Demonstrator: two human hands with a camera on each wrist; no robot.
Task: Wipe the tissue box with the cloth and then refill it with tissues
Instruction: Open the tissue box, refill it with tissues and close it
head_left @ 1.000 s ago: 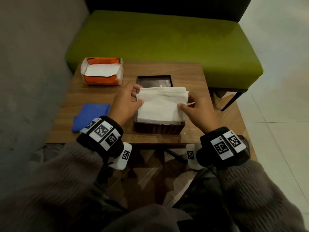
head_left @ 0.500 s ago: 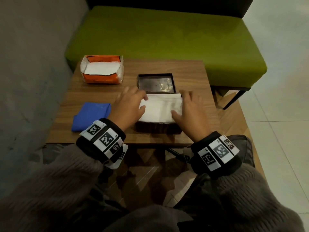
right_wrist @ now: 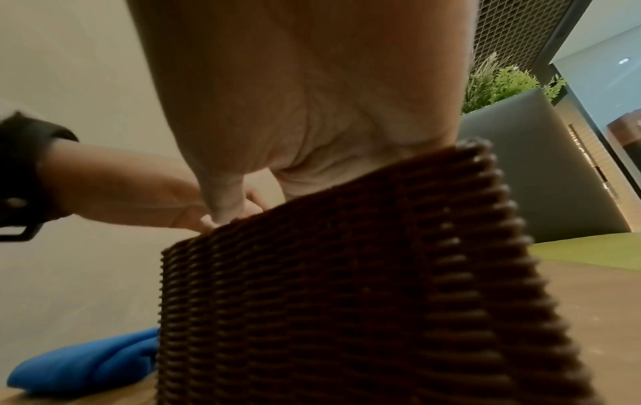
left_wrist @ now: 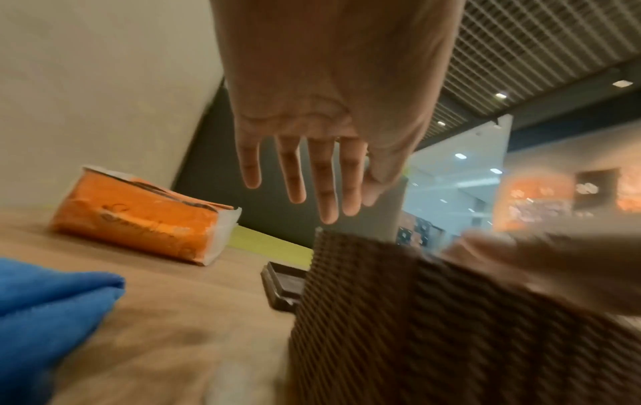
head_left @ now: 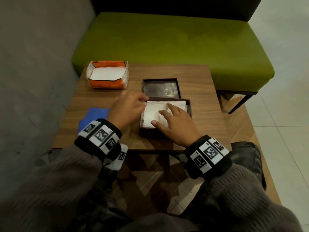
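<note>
The tissue box [head_left: 189, 106] stands open near the bench's [head_left: 197, 77] near edge, white tissues [head_left: 155, 114] inside it. The right hand [head_left: 175, 124] presses flat on the tissues, fingers straight. The left hand [head_left: 127, 109] reaches over the box's left rim with loosely straight fingers. The box lid [head_left: 161, 87] lies just behind. The blue cloth [head_left: 93, 116] sits at the left edge, the orange tissue pack [head_left: 107, 76] at the far left corner.
</note>
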